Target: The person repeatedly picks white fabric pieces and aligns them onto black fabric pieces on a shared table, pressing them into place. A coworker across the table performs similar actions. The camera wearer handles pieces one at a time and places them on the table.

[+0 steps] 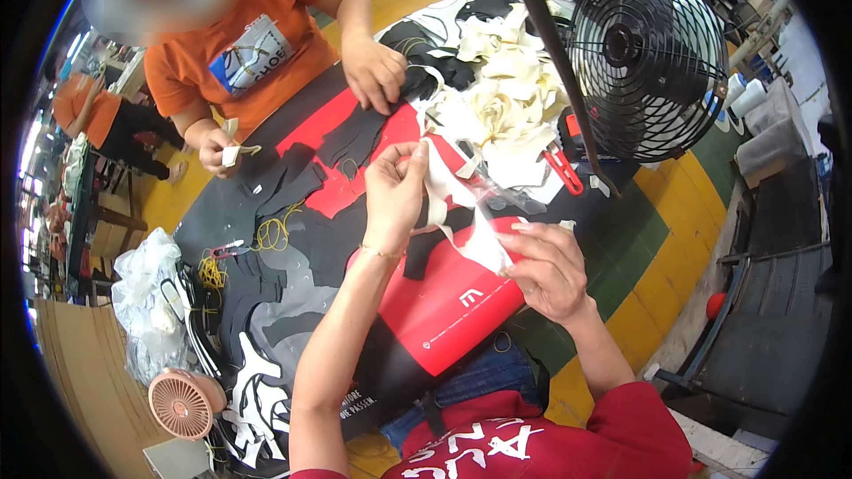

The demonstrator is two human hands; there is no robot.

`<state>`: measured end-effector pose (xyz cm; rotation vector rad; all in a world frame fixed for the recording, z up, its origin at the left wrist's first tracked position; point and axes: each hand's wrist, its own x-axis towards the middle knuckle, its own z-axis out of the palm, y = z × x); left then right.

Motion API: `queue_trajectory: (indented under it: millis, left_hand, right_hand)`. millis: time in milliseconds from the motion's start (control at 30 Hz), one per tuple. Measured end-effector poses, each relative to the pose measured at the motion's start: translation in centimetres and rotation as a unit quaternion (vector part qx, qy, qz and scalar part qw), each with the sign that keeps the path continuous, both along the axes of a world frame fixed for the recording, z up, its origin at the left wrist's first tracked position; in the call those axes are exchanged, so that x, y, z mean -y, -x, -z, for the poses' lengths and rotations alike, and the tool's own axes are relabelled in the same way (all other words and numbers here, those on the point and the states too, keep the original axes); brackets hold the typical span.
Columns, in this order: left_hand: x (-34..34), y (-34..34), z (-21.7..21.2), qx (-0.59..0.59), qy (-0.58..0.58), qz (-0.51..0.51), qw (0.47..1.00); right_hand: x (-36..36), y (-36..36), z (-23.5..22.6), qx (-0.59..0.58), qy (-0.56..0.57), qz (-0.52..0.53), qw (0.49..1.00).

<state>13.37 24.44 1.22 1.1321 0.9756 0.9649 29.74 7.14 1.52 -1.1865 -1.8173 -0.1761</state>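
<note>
The person's left hand (395, 186) and right hand (546, 266) are each pinching an end of a white backing strip (448, 200), holding it taut above the red box (453, 302) beside a heap of cream offcuts (506, 106).

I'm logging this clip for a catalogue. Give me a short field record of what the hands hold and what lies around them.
left hand: raised, pinching the upper end of a cream cut strip
right hand: gripping the clear plastic backing film
under the hands: glossy red sheet
beside: heap of cream cutouts, black wire-cage fan
opposite: co-worker's hand on black pieces
</note>
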Motion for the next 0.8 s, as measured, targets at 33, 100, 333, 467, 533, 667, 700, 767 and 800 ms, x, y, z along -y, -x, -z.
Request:
queue_trajectory:
  millis: [33,100,333,467,533,667,700,767,800]
  left_hand:
    - [-0.5,0.0,0.2,0.021,-0.013,-0.018,1.000]
    - [-2.3,0.5,0.4,0.020,0.018,-0.072,0.997]
    - [-7.6,3.6,1.6,0.043,-0.012,-0.166,0.985]
    - [-10.5,2.3,1.5,0.042,-0.074,-0.273,0.958]
    - [-9.9,1.4,1.1,-0.077,-0.105,-0.205,0.970]
    - [-4.6,-1.3,-0.8,-0.345,-0.342,0.016,0.874]
    - [-2.7,-1.5,-1.5,-0.377,-0.401,-0.004,0.835]
    - [1.9,-0.8,-3.0,-0.265,-0.466,-0.002,0.844]
    - [4.7,0.3,-3.6,-0.215,-0.432,0.050,0.874]
  right_hand:
    - [0.5,0.1,-0.3,-0.011,0.002,-0.016,1.000]
    - [1.6,0.3,-1.2,-0.026,0.014,-0.029,0.999]
    - [6.0,-1.4,-4.4,-0.278,-0.023,-0.105,0.955]
    - [8.5,-3.3,-6.9,-0.464,-0.123,-0.129,0.868]
    - [9.1,-3.7,-7.8,-0.447,-0.005,-0.043,0.893]
    - [7.0,-2.3,-7.0,-0.433,0.241,0.082,0.864]
    - [6.1,-1.2,-6.4,-0.422,0.248,0.105,0.866]
    - [4.9,0.5,-5.9,-0.382,0.264,0.072,0.883]
    - [4.2,1.7,-5.6,-0.394,0.246,0.062,0.884]
